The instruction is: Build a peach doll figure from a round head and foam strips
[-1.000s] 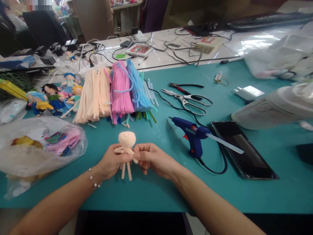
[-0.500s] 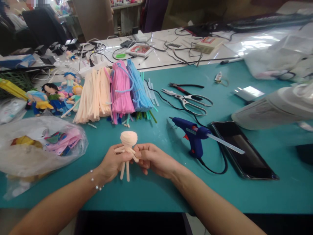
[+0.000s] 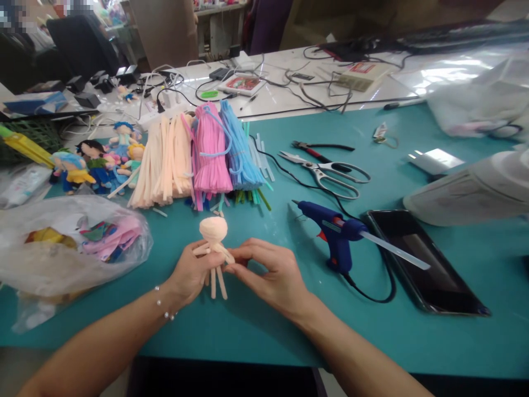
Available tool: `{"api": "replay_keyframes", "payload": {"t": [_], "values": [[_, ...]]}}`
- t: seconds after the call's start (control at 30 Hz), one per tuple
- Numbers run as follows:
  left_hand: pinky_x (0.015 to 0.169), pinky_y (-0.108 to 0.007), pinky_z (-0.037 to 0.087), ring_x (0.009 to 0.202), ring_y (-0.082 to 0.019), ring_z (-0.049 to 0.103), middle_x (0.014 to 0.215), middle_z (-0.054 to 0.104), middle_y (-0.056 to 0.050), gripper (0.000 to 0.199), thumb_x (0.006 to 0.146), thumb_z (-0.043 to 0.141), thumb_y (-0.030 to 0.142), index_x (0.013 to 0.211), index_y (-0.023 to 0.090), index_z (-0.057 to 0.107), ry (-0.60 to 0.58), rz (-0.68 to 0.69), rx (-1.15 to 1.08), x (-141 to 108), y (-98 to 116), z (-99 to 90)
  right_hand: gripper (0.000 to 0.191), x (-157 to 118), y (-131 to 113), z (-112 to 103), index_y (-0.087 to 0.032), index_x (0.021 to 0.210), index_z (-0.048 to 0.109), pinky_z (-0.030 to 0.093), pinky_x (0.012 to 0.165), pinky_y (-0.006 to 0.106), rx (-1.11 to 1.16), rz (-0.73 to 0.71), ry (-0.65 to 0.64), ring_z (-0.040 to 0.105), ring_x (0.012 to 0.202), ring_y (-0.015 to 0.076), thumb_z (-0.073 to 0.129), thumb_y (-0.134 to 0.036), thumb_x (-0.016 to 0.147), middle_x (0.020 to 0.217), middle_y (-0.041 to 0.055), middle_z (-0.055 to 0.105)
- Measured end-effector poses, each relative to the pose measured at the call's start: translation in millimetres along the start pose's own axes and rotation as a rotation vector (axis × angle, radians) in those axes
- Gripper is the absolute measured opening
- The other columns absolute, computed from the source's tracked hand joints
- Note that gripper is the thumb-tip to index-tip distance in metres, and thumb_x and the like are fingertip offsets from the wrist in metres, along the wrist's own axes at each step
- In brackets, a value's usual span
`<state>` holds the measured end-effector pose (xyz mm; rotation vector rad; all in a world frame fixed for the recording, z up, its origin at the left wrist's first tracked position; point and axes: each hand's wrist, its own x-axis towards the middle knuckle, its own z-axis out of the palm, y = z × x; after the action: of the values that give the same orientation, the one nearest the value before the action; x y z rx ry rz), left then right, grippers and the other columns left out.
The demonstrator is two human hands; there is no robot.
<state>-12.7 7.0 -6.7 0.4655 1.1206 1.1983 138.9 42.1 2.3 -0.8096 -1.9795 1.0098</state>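
Note:
A peach pipe-cleaner doll (image 3: 214, 229) with a round head and thin limbs is held upright above the green mat. My left hand (image 3: 189, 271) grips its body from the left, thumb across the front. On the other side, my right hand (image 3: 264, 270) pinches the end of one doll arm between thumb and fingers. The legs hang down between my hands. Beyond the doll lie bundles of peach pipe cleaners (image 3: 165, 160), pink pipe cleaners (image 3: 211, 160) and blue pipe cleaners (image 3: 242, 154).
To the right are a blue glue gun (image 3: 334, 226) with a glue stick, a phone (image 3: 438, 275), scissors (image 3: 326, 171), pliers (image 3: 318, 151) and a white container (image 3: 463, 193). A plastic bag of scraps (image 3: 74, 242) and several finished dolls (image 3: 95, 160) lie left.
The doll has turned slightly, and its legs now slant toward the right. My right hand has shifted its pinch on the doll's arm, its knuckles raised. The whole view has moved a little.

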Motion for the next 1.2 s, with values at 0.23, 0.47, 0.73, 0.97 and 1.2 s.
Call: {"api": "replay_keyframes", "payload": {"t": [0.23, 0.47, 0.73, 0.97, 1.2], "values": [[0.046, -0.021, 0.034, 0.047, -0.009, 0.048, 0.05, 0.057, 0.001, 0.022, 0.049, 0.077, 0.024, 0.06, 0.013, 0.062, -0.006, 0.002, 0.004, -0.3, -0.4, -0.3, 0.016, -0.8, 1.6, 1.7, -0.019, 0.08, 0.07, 0.043, 0.053, 0.023, -0.053, -0.023, -0.008, 0.057, 0.057, 0.0126, 0.057, -0.027, 0.084, 0.065, 0.0032, 0.064], [0.048, -0.021, 0.035, 0.049, -0.009, 0.048, 0.05, 0.055, 0.002, 0.021, 0.05, 0.076, 0.024, 0.061, 0.013, 0.062, -0.004, 0.006, 0.016, 1.0, -2.1, -1.8, 0.017, -1.1, 1.3, 1.5, -0.02, 0.079, 0.07, 0.043, 0.052, 0.023, -0.068, -0.043, -0.016, 0.057, 0.055, 0.0127, 0.055, -0.026, 0.085, 0.064, 0.0034, 0.064], [0.049, -0.021, 0.035, 0.05, -0.009, 0.049, 0.052, 0.056, 0.002, 0.018, 0.053, 0.075, 0.022, 0.062, 0.013, 0.062, -0.008, 0.025, 0.028, 2.4, -4.5, -3.0, 0.018, 0.5, 2.1, 1.7, -0.019, 0.078, 0.069, 0.042, 0.051, 0.023, -0.12, -0.074, -0.002, 0.056, 0.054, 0.0125, 0.054, -0.024, 0.086, 0.063, 0.0034, 0.063], [0.054, -0.024, 0.043, 0.055, -0.011, 0.055, 0.065, 0.064, 0.0, 0.027, 0.054, 0.075, 0.027, 0.076, 0.015, 0.065, 0.041, 0.121, -0.07, 2.9, -1.0, -1.9, 0.017, 1.5, 3.1, -0.9, -0.017, 0.079, 0.068, 0.042, 0.05, 0.023, -0.185, -0.107, 0.065, 0.057, 0.054, 0.013, 0.054, -0.022, 0.086, 0.062, 0.0041, 0.063], [0.047, -0.023, 0.042, 0.047, -0.012, 0.054, 0.052, 0.06, 0.0, 0.024, 0.056, 0.074, 0.031, 0.071, 0.013, 0.067, 0.07, 0.107, -0.03, 3.3, -2.0, -4.5, 0.015, 2.5, 3.9, -1.3, -0.016, 0.075, 0.066, 0.041, 0.049, 0.022, -0.189, -0.15, 0.137, 0.056, 0.052, 0.0116, 0.055, -0.019, 0.085, 0.06, 0.0025, 0.061]]}}
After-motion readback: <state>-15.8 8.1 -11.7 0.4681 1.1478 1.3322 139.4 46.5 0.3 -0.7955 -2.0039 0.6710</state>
